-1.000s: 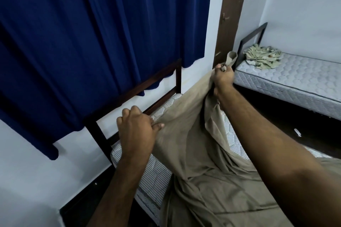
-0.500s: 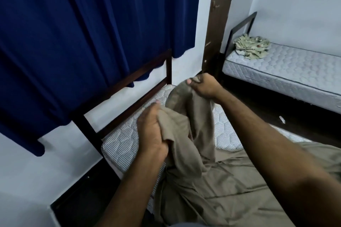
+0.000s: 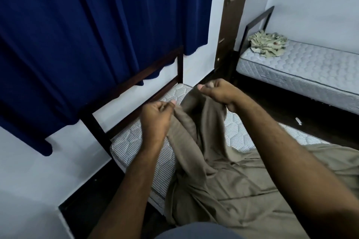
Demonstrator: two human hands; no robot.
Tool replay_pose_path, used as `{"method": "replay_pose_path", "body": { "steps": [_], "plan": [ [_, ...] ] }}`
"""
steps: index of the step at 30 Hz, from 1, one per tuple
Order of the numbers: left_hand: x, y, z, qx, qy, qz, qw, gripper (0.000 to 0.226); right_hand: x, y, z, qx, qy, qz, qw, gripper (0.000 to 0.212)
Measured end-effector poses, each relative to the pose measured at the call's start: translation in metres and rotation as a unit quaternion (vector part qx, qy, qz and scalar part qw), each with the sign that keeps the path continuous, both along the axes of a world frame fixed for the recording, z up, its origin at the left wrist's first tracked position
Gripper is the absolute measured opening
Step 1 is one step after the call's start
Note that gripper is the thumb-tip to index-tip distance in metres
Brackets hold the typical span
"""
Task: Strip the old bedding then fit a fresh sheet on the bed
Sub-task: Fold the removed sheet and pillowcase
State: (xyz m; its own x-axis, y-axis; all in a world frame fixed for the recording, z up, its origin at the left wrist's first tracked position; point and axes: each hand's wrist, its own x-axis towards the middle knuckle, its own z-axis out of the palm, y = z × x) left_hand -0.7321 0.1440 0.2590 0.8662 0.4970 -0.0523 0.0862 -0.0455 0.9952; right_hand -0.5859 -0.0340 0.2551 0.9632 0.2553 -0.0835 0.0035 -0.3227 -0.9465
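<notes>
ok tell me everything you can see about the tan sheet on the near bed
The tan sheet is a plain khaki-brown cloth, matte and heavily creased. Most of it lies rumpled over the near part of the striped quilted mattress, whose head end by the dark headboard is bare. One end is lifted into a bunched ridge: the left hand holds one gathered fold, the right hand holds another, with a hollow loop of cloth between them. Its lower edge runs out of view.
</notes>
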Motion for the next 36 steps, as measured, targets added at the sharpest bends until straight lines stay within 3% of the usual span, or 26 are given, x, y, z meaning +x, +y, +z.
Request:
{"method": "replay_pose_path", "body": {
  "steps": [3,5,9,13,16,18,20,23,25,30,36],
  "plan": [
    [0.007,0.028,0.011,-0.134,-0.020,0.047,0.990,0.019,-0.018,0.006,0.010,0.080,0.017,-0.045,0.996,0.043],
    [0.008,0.024,0.013,-0.200,-0.021,0.052,0.978,0.015,-0.038,0.020,0.018,0.040,-0.029,-0.003,0.999,0.042],
    [-0.005,-0.008,0.010,-0.233,-0.028,-0.022,0.972,0.021,-0.078,0.054,0.019,0.063,-0.009,0.120,0.991,0.015],
    [-0.007,-0.010,0.004,-0.248,-0.042,-0.063,0.966,0.026,-0.090,0.060,0.014,0.153,0.012,0.087,0.984,0.025],
    [-0.008,-0.005,0.002,-0.237,-0.034,-0.040,0.970,0.009,-0.091,0.053,0.009,0.198,0.041,0.108,0.973,0.026],
    [-0.010,-0.003,0.001,-0.241,-0.030,-0.013,0.970,0.014,-0.091,0.046,0.006,0.179,0.014,0.135,0.975,0.035],
    [-0.011,0.000,0.001,-0.245,-0.030,0.000,0.969,0.033,-0.093,0.043,0.003,0.157,-0.006,0.130,0.979,0.035],
    [-0.014,-0.001,0.003,-0.226,-0.027,-0.010,0.974,0.054,-0.094,0.041,0.008,0.052,-0.145,0.026,0.988,0.020],
    [-0.016,-0.004,0.007,-0.220,-0.029,-0.015,0.975,0.051,-0.095,0.041,0.016,-0.002,-0.233,-0.039,0.972,0.017],
    [-0.016,-0.005,0.018,-0.289,-0.050,-0.008,0.956,0.044,-0.113,0.047,0.033,-0.053,-0.330,0.075,0.940,0.012],
    [-0.019,-0.008,0.012,-0.328,-0.022,-0.005,0.944,0.024,-0.119,0.035,0.023,-0.054,-0.334,0.062,0.939,0.011]
  ]
}}
